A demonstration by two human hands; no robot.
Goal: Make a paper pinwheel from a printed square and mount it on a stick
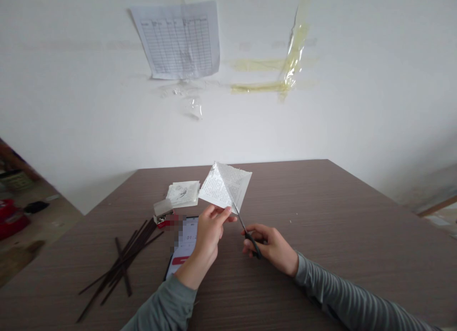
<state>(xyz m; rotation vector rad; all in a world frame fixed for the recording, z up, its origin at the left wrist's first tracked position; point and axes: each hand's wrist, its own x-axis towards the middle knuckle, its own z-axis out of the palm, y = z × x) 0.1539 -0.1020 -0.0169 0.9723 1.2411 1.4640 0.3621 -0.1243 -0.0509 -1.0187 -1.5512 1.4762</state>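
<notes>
My left hand (211, 228) pinches the near corner of a square piece of printed paper (225, 184), holding it up above the table. A diagonal crease runs across the paper. In my right hand (269, 245) is a pair of scissors (254, 245) with dark handles, my fingers wrapped round them. The blades point up and away, and their tips meet the paper's near corner, just right of my left fingertips. Whether the blades are parted is too small to tell.
Left of my hands lie a phone (183, 243), a small open red box (164, 215), a stack of paper pieces (183, 194) and several thin dark sticks (123, 264). Behind the brown table (321, 202) rises a white wall with a taped printed sheet (182, 40).
</notes>
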